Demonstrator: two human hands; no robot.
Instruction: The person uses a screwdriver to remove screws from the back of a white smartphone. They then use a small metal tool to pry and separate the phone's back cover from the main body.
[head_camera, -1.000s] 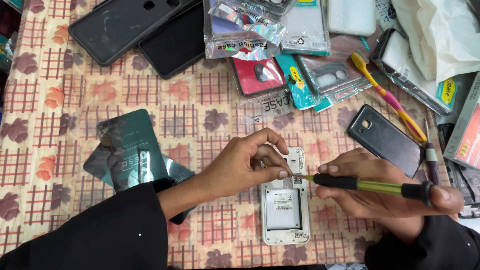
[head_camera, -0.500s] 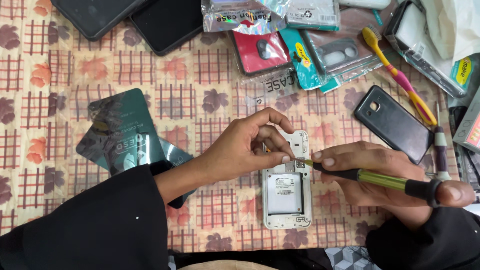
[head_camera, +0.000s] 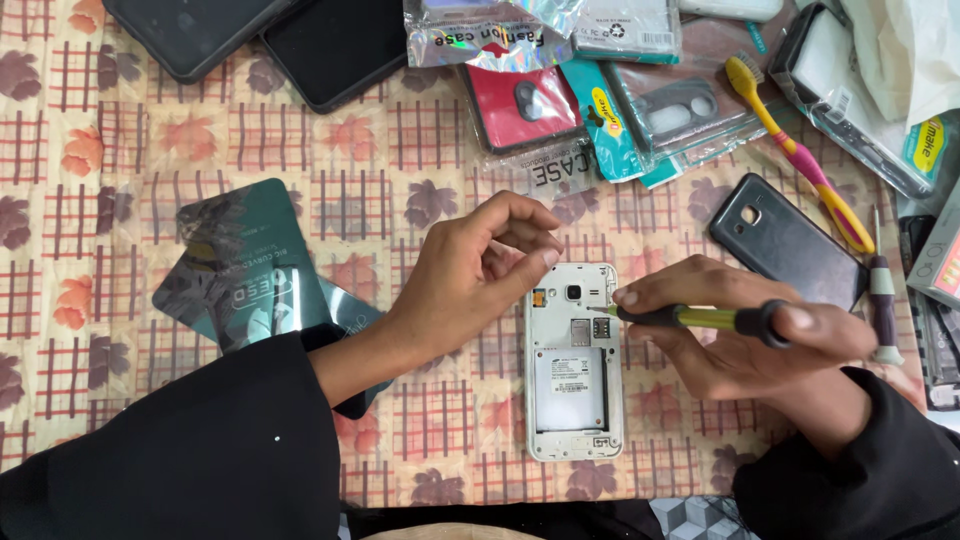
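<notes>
On the counter (head_camera: 200, 130), covered with a checked cloth printed with leaves, a white phone (head_camera: 573, 365) with its back cover off, lying face down and lengthwise toward the person, battery bay showing. Above its upper left corner, the left hand (head_camera: 480, 275), lifted a little, fingers (head_camera: 530, 245) curled and pinched close together near the thumb; cannot tell whether anything tiny sits between them. From the right, the right hand (head_camera: 745, 335), fingers wrapped around a screwdriver (head_camera: 700, 318) with a yellow-green shaft grip and black ends, held nearly level, tip touching the phone's upper right edge beside the camera. Left of the hands, partly under the black sleeve (head_camera: 190, 440), dark green flat packets (head_camera: 245, 265). Just beyond the right hand, a black back cover (head_camera: 785, 240) lying flat. Beside that, a yellow and pink toothbrush (head_camera: 795, 155) lying aslant, and a second small screwdriver (head_camera: 880, 300) near the right edge. Along the far side, packaged phone cases (head_camera: 600, 110) in clear and shiny bags, overlapping one another, a red one among them. At the far left corner, two dark phones (head_camera: 260, 35) side by side.
</notes>
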